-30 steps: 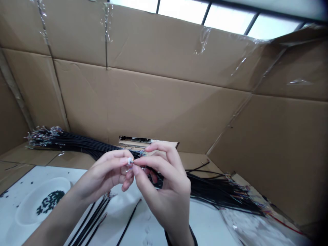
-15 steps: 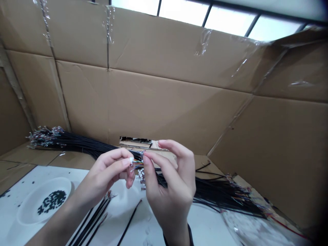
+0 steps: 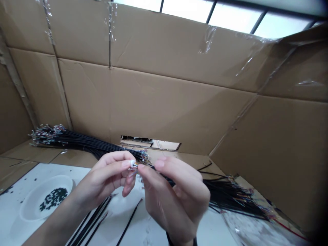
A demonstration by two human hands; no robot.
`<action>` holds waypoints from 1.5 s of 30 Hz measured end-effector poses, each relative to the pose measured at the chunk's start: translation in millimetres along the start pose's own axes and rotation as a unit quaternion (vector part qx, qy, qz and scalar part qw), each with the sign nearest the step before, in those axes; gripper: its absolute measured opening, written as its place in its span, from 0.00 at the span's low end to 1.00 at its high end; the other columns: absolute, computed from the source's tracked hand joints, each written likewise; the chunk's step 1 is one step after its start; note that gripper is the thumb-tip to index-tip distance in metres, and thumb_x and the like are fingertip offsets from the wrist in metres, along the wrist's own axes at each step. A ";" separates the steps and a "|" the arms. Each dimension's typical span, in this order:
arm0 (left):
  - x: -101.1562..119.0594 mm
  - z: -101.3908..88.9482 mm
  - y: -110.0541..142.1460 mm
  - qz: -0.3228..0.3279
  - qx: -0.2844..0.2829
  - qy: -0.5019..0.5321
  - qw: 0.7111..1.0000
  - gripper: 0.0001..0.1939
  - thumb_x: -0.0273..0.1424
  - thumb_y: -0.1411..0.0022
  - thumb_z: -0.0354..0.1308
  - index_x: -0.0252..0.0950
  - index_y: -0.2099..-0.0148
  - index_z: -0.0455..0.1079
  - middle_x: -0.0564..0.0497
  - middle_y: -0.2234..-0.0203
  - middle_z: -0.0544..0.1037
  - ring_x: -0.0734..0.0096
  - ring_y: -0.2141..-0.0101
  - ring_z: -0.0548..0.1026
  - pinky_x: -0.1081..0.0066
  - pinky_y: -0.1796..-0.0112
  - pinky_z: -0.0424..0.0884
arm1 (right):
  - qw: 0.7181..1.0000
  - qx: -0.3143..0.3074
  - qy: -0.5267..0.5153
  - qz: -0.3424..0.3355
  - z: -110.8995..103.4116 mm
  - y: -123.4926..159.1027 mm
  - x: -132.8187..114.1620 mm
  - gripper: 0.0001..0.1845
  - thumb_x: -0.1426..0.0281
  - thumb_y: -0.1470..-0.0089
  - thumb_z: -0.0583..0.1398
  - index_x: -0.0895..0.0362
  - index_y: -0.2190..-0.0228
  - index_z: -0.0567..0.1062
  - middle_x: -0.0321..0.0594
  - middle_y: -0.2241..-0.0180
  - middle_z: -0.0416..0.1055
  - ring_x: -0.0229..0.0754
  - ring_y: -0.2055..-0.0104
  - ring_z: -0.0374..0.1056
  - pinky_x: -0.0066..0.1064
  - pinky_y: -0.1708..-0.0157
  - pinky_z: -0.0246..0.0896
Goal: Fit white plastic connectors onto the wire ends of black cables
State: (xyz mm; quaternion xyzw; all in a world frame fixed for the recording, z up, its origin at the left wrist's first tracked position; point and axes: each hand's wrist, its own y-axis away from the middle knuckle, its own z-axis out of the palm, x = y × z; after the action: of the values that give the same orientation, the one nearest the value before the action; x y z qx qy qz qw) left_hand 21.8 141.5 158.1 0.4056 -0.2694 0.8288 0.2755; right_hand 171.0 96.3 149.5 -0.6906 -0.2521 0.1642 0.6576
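**Left hand:** my left hand (image 3: 102, 179) is clenched, its fingers (image 3: 120, 164) pinching a small white connector (image 3: 132, 164).

**Right hand:** my right hand (image 3: 174, 200) is closed too, its fingers (image 3: 151, 174) grasping a black wire (image 3: 165, 177) that runs from the connector. This hand is a little blurred.

**Where the work is:** the connector and wire are up in the air between my hands, above a white desk (image 3: 205, 227).

**On the desk:** to my left sits a white bowl (image 3: 28, 208) of small black pieces (image 3: 53, 199). Loose black wires (image 3: 92, 215) lie near my left wrist.

**Behind:** two bundles of black wires with colored ends lie on cardboard, one straight ahead (image 3: 77, 141), one to my right (image 3: 230, 198). A taped cardboard wall (image 3: 159, 99) stands beyond them.
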 end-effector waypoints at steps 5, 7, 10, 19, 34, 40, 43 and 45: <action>1.6 2.2 2.1 -0.005 0.000 0.006 1.000 0.10 0.31 0.39 0.61 0.30 0.71 0.71 0.53 0.82 0.68 0.79 0.81 0.67 0.80 0.78 0.64 | 1.000 0.008 -0.012 0.024 2.0 7.9 1.0 0.16 0.78 0.43 0.58 0.52 0.55 0.77 0.43 0.57 0.72 0.46 0.57 0.69 0.39 0.62 0.74; 1.7 2.5 2.4 -0.002 0.005 0.005 1.000 0.10 0.31 0.40 0.61 0.30 0.71 0.71 0.53 0.82 0.68 0.78 0.81 0.66 0.80 0.78 0.64 | 0.998 -0.010 -0.036 0.041 1.9 11.4 3.6 0.18 0.77 0.44 0.60 0.50 0.53 0.76 0.42 0.58 0.73 0.47 0.55 0.70 0.39 0.61 0.74; 1.3 1.6 2.6 0.003 0.013 -0.004 1.000 0.10 0.31 0.39 0.61 0.31 0.71 0.71 0.53 0.81 0.68 0.78 0.81 0.67 0.79 0.78 0.65 | 0.996 -0.041 -0.058 0.056 1.1 15.7 7.3 0.21 0.75 0.44 0.61 0.46 0.51 0.74 0.41 0.57 0.73 0.49 0.55 0.71 0.40 0.61 0.74; 1.9 0.9 2.4 0.008 0.020 -0.025 0.999 0.11 0.32 0.39 0.62 0.31 0.71 0.71 0.52 0.81 0.70 0.78 0.80 0.68 0.79 0.76 0.67 | 0.995 -0.064 -0.050 0.061 0.4 18.2 5.1 0.20 0.77 0.43 0.58 0.50 0.50 0.73 0.41 0.57 0.73 0.45 0.56 0.71 0.39 0.56 0.73; 7.7 -7.4 7.4 0.114 0.071 -0.262 0.956 0.08 0.33 0.34 0.58 0.37 0.65 0.74 0.55 0.78 0.75 0.79 0.76 0.72 0.81 0.71 0.69 | 0.912 -0.272 -0.235 0.199 -6.0 -17.8 17.2 0.06 0.71 0.40 0.57 0.58 0.66 0.75 0.35 0.74 0.74 0.34 0.73 0.69 0.25 0.72 0.63; 18.6 -4.6 10.9 0.177 0.106 -0.465 0.861 0.09 0.29 0.35 0.56 0.39 0.68 0.75 0.57 0.77 0.77 0.80 0.74 0.74 0.83 0.71 0.70 | 0.927 -0.274 -0.200 0.161 -3.0 -14.7 19.4 0.13 0.72 0.38 0.56 0.59 0.73 0.76 0.34 0.81 0.70 0.32 0.80 0.62 0.24 0.77 0.53; 20.9 -2.9 13.9 0.208 0.082 -0.547 0.807 0.10 0.27 0.35 0.55 0.40 0.67 0.76 0.57 0.72 0.79 0.78 0.70 0.76 0.83 0.69 0.70 | 0.936 -0.270 -0.176 0.143 -0.8 -11.9 19.5 0.13 0.72 0.38 0.56 0.60 0.74 0.76 0.35 0.81 0.70 0.33 0.80 0.62 0.25 0.76 0.53; 20.2 -2.1 15.5 0.214 0.076 -0.573 0.788 0.10 0.25 0.36 0.55 0.42 0.65 0.77 0.59 0.70 0.80 0.79 0.69 0.76 0.83 0.68 0.70 | 0.939 -0.271 -0.166 0.129 0.4 -10.2 19.1 0.14 0.72 0.39 0.56 0.60 0.75 0.75 0.35 0.82 0.67 0.33 0.80 0.60 0.25 0.77 0.51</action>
State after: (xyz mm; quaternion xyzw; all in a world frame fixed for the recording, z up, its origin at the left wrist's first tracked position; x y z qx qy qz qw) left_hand -0.3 136.9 170.1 0.7573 -0.3939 0.5001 -0.1459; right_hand 185.1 107.4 161.5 -0.8321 -0.3015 0.2855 0.3676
